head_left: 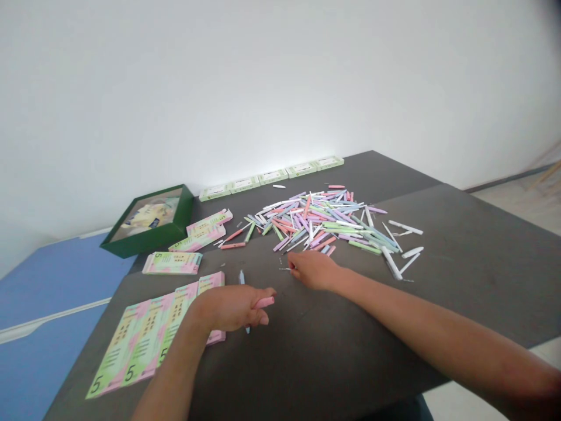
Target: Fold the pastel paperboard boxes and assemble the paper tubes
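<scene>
My left hand holds a pink pen barrel between thumb and fingers, above the dark table. Under and beside that hand lies a light-blue pen, partly hidden by it. My right hand is low over the table at the near edge of a heap of pastel pen parts. Its fingertips are pinched together beside a small thin whitish piece; whether they grip it is too small to tell. Loose white pen barrels lie to the right of the heap.
Green-and-pink printed cartons lie in a row at left, partly behind my left arm, with more cartons farther back. A green box with packets inside stands at back left. Several flat boxes line the wall side of the dark table.
</scene>
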